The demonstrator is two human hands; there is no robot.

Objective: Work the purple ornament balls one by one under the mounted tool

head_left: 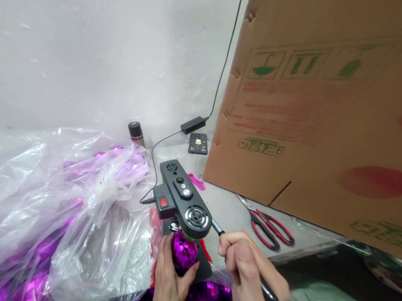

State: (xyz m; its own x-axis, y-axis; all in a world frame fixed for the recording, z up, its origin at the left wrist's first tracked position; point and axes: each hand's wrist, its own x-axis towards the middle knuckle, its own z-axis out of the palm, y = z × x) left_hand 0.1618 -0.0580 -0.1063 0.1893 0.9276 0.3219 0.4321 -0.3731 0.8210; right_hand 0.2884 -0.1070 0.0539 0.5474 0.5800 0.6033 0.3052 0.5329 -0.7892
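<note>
left fingers (164, 256) grip a purple ball (185, 252) (beside a black machine (189, 202)); right fingers (244, 259) clasp a handle (269, 294).

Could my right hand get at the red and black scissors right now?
Probably yes: nothing visible stands between your right hand and the scissors, though that hand holds a black-handled metal rod and would likely need to let go.
</note>
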